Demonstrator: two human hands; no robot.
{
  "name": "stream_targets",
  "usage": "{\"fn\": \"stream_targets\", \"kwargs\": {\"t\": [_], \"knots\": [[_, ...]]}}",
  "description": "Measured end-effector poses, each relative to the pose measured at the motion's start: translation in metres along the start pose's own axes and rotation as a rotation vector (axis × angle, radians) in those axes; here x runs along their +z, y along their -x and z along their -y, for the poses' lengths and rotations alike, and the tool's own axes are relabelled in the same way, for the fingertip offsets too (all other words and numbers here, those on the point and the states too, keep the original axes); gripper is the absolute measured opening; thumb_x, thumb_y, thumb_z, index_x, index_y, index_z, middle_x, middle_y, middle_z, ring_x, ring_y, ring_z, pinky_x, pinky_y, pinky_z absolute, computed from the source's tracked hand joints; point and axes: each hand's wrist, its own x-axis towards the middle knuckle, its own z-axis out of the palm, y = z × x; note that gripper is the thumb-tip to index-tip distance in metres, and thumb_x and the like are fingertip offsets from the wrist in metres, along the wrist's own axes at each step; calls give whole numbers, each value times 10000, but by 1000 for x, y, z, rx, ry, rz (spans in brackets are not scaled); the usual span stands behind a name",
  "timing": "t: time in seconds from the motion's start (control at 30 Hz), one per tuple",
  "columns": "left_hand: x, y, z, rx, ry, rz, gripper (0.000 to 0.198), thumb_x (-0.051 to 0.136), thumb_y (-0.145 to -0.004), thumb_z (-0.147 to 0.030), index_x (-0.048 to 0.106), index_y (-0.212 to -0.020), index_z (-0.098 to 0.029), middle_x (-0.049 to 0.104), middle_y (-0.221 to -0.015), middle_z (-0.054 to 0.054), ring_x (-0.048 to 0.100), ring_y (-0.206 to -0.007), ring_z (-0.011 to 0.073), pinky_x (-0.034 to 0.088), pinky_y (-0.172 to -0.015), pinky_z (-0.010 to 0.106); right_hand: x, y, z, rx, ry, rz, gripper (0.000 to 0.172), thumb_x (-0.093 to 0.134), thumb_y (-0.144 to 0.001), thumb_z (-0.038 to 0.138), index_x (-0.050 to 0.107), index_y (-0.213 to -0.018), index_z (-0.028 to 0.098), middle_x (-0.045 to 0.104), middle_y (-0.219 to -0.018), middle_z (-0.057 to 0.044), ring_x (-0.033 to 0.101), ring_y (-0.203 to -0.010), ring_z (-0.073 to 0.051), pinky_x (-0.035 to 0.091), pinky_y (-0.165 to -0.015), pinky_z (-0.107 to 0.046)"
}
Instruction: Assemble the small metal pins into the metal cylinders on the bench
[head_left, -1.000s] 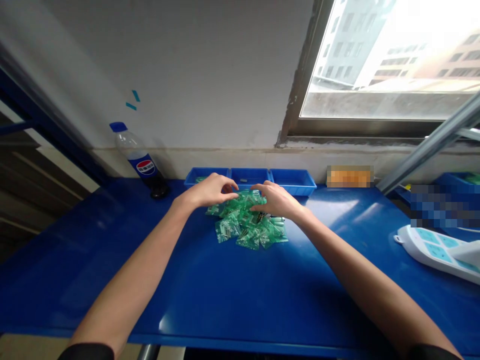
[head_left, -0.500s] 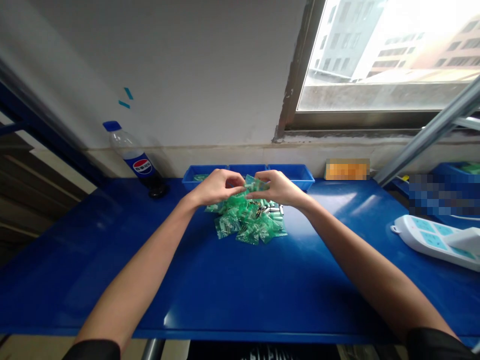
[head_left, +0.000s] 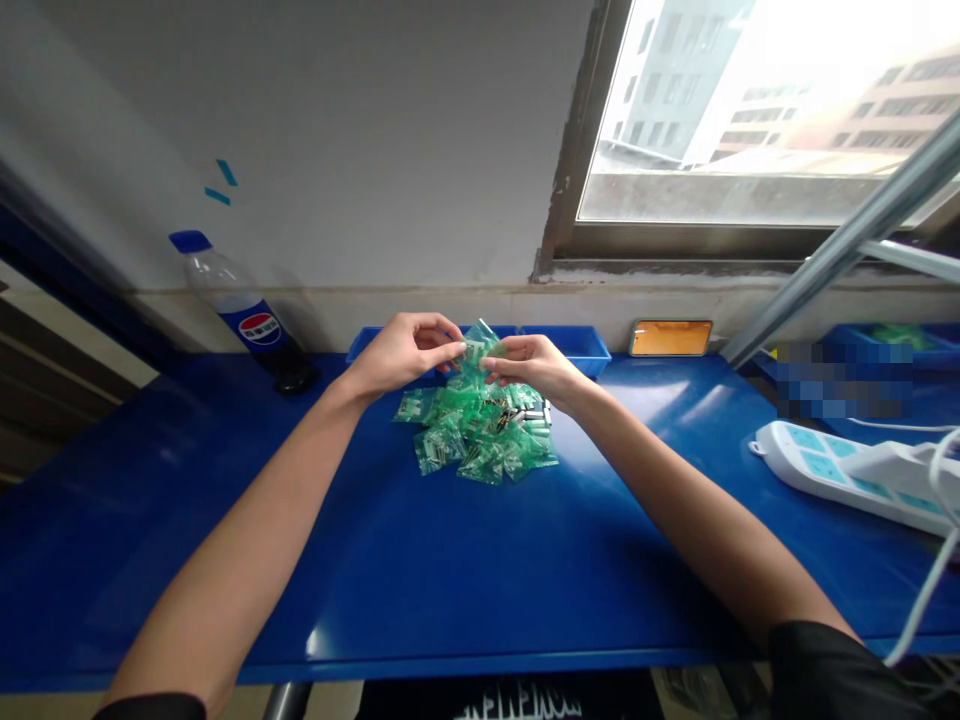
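Note:
Between my two hands, above the pile, is a small green clear plastic bag [head_left: 480, 343] with small parts inside. My left hand [head_left: 409, 352] pinches its left side with thumb and fingers. On the other side my right hand [head_left: 536, 368] closes its fingertips on the bag's right edge. Below them lies a pile of similar green bags [head_left: 480, 430], some holding small metal or dark pieces. Loose small cylindrical parts [head_left: 534, 418] show at the pile's right side. Behind the hands stand blue bins [head_left: 589, 352], partly hidden by them.
A cola bottle [head_left: 251, 318] stands at the back left by the wall. An orange-screened phone [head_left: 670, 338] leans at the back right. A white power strip [head_left: 847, 465] with a cable lies on the right of the blue table [head_left: 420, 580]. A metal pole slants up behind it.
The held bag has turned more upright, its top corner now pointing up. Both hands have shifted their grip on it. The whole view has moved slightly to the right.

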Motion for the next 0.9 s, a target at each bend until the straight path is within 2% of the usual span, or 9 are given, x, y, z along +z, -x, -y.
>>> {"fn": "stream_targets", "kwargs": {"t": [0.13,0.27,0.33,0.43,0.53,0.6,0.7,0.77,0.9], "knots": [[-1,0,1,1,-38,-13,437,808,-760,-468,747,-1043,-141,786,-828,86,739,-735,215,596,-671,299,1,0,-2,5,63,-15,432,859,-726,522,766,-927,151,779,-789,-75,715,-712,-160,542,-670,-259],[-8,-1,2,-3,-136,-46,375,788,-767,-438,775,-997,-141,792,-827,88,744,-743,223,596,-671,294,-9,0,0,-22,379,0,391,771,-808,551,788,-912,175,792,-821,-84,742,-744,-198,539,-652,-273],[-15,-1,4,-3,-217,-143,345,775,-769,-412,780,-984,-141,795,-843,91,751,-768,233,603,-699,303,-18,0,3,-43,622,-9,337,757,-827,503,797,-943,189,787,-790,-71,748,-752,-217,539,-664,-288],[-29,-2,14,7,-422,-392,296,747,-783,-370,788,-966,-141,796,-849,96,758,-813,247,608,-792,326,-36,1,9,-53,974,-15,195,730,-838,340,806,-961,209,796,-859,-60,748,-820,-225,537,-734,-306],[-39,-2,24,4,-569,-533,301,698,-823,-369,789,-995,-140,800,-876,100,762,-861,258,601,-850,329,-48,4,14,-14,1181,38,252,717,-813,236,802,-1050,239,799,-957,-50,740,-838,-214,534,-749,-302],[-40,-2,27,11,-608,-503,295,686,-833,-379,795,-978,-146,803,-902,98,762,-873,260,599,-858,327,-51,7,15,13,1249,115,345,748,-797,259,782,-1140,254,790,-1062,-57,736,-858,-213,537,-756,-301],[-31,-2,24,63,-603,-358,261,682,-839,-384,804,-933,-172,807,-899,74,761,-838,243,601,-836,323,-47,10,14,47,1336,198,521,822,-751,375,741,-1253,262,761,-1185,-86,733,-917,-245,540,-760,-315],[-23,-2,19,101,-569,-272,243,676,-846,-380,805,-921,-188,808,-887,54,760,-819,226,602,-826,316,-42,10,13,55,1400,218,602,842,-725,411,720,-1295,260,757,-1188,-102,732,-942,-273,535,-748,-325],[-10,-2,12,135,-508,-165,240,670,-862,-378,803,-936,-192,809,-889,46,759,-807,211,599,-803,306,-32,9,14,24,1480,234,549,798,-743,330,725,-1283,265,775,-1110,-102,740,-916,-280,511,-715,-319]]}}
